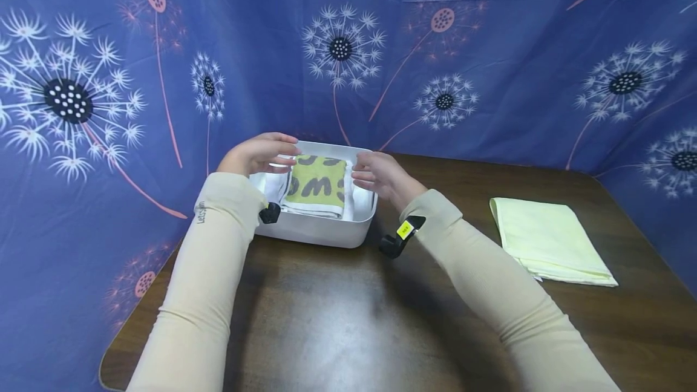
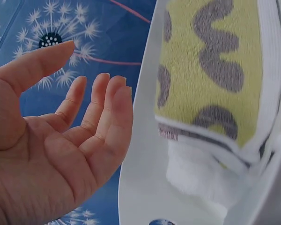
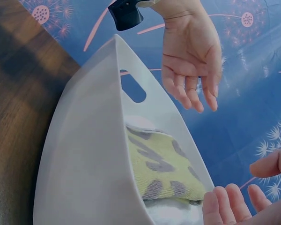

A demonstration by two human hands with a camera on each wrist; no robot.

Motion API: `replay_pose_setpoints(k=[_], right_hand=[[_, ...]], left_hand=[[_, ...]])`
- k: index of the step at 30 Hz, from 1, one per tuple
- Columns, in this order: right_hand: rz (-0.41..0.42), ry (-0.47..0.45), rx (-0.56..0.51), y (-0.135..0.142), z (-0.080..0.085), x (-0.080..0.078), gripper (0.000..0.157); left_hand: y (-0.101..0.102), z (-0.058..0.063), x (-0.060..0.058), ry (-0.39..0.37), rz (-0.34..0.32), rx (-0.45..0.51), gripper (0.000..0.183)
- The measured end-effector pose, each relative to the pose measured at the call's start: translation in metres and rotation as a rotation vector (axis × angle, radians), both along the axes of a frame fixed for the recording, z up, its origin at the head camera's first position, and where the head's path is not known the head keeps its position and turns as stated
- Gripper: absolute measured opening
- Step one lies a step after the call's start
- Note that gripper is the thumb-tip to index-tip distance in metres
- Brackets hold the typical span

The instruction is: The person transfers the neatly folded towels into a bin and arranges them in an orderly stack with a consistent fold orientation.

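A folded yellow-green towel (image 1: 317,183) with grey squiggles and a white border lies in a white plastic bin (image 1: 310,231). Beneath it, white fluffy cloth (image 2: 196,173) shows in the left wrist view. My left hand (image 1: 260,155) hovers over the bin's left side, fingers apart and gently bent, holding nothing. Over the right side hovers my right hand (image 1: 383,175), also holding nothing, its fingers pointing toward the towel. Both hands (image 3: 192,56) stand clear of the towel in the right wrist view, where an oval handle hole (image 3: 133,86) pierces the bin's end wall.
A folded pale yellow cloth (image 1: 552,241) lies on the brown wooden table (image 1: 337,319), to the right of the bin. Blue fabric with dandelion prints (image 1: 261,47) hangs behind the table and along both sides. The bin stands near the back edge.
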State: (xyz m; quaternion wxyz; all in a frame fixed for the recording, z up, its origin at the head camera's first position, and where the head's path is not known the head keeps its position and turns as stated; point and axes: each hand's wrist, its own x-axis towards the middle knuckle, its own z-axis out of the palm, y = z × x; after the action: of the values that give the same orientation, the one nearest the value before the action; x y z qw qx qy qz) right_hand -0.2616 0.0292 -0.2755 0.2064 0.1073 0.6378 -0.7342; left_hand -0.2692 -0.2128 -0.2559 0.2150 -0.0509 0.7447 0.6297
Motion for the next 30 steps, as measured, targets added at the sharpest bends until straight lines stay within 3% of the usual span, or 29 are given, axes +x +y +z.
replay_pose_setpoints(k=[6,17,30], right_hand=[[-0.015,-0.007,0.029,0.008,0.006,0.0,0.051],[-0.035,0.023,0.045,0.028,0.015,0.001,0.053],[-0.047,0.051,0.04,0.055,0.023,0.002,0.052]], left_hand=[[0.011,0.002,-0.001,0.009,-0.005,0.049,0.053],[0.04,0.012,-0.003,0.016,0.117,0.187,0.05],[0.079,0.02,0.0,-0.007,0.084,0.23,0.049]])
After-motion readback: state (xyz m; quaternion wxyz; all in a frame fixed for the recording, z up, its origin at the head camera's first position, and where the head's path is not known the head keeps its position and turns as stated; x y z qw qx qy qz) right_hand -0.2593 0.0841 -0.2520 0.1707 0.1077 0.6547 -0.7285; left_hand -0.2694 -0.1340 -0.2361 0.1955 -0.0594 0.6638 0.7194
